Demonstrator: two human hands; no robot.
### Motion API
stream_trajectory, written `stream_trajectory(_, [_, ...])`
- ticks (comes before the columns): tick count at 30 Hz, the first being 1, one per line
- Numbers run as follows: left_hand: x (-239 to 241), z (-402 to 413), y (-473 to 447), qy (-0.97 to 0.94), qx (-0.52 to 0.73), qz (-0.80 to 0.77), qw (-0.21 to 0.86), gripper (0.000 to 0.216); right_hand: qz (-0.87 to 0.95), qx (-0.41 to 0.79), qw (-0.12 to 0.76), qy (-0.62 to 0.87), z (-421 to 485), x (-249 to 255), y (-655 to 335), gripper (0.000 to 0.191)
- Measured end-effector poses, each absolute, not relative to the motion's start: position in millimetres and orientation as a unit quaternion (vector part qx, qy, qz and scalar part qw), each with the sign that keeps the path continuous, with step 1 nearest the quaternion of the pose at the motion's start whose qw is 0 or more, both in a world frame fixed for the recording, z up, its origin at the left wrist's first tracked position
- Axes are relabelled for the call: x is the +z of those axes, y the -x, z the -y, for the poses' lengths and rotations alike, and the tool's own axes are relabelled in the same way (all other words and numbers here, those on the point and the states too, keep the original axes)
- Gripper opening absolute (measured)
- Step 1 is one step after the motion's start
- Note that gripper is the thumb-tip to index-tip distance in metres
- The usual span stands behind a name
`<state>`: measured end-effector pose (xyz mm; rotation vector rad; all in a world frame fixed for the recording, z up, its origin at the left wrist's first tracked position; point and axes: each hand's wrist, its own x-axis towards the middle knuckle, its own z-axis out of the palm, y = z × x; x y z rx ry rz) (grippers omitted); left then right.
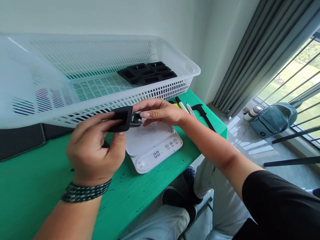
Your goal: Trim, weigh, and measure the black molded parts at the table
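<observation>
My left hand (93, 151) grips a black hollow part (129, 119) with a rectangular open frame, two fingers reaching into its opening. At the part's narrow right end, my right hand (161, 111) is closed in a pinch, thumb and fingertips on a small black and metallic-looking end. Whether that end is a separate piece I cannot tell. Both hands are raised just above a white digital kitchen scale (152, 143), whose display reads 0.0. Nothing rests on the visible area of its plate; the hands hide some of it.
Behind stands a long white plastic basket (172, 55) with several similar black parts (147, 71) inside. Markers (182, 104) and a black caliper (205, 116) lie right on the green mat (140, 190). Dark flat objects (22, 140) sit left. A backpack (273, 118) is on the floor.
</observation>
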<state>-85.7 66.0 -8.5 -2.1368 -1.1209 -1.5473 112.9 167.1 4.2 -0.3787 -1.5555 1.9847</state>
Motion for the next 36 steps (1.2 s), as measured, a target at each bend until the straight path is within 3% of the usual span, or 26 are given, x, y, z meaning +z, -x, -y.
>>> stream_trajectory(8, [-9, -65, 85, 0.749, -0.52, 0.398, 0.1, 0.021, 0.568, 0.761, 0.264, 0.168, -162, 13, -115, 0.047])
stream_trajectory(12, [-9, -63, 83, 0.763, -0.503, 0.405, 0.038, 0.033, 0.569, 0.756, 0.278, 0.167, -159, 14, -114, 0.04])
stream_trajectory(16, [-9, -61, 82, 0.778, -0.492, 0.39, 0.01, 0.043, 0.597, 0.737, 0.283, 0.144, -162, 7, -110, 0.05])
stream_trajectory(23, [-9, -62, 81, 0.777, -0.501, 0.376, 0.058, 0.021, 0.626, 0.704, 0.3, 0.146, -167, -1, -106, 0.051])
stream_trajectory(29, [-12, -65, 84, 0.777, -0.504, 0.36, 0.109, 0.021, 0.584, 0.709, 0.339, 0.201, -160, 12, -112, 0.043])
stream_trajectory(36, [-14, -64, 85, 0.769, -0.51, 0.377, 0.086, 0.018, 0.566, 0.723, 0.333, 0.216, -160, 16, -116, 0.03])
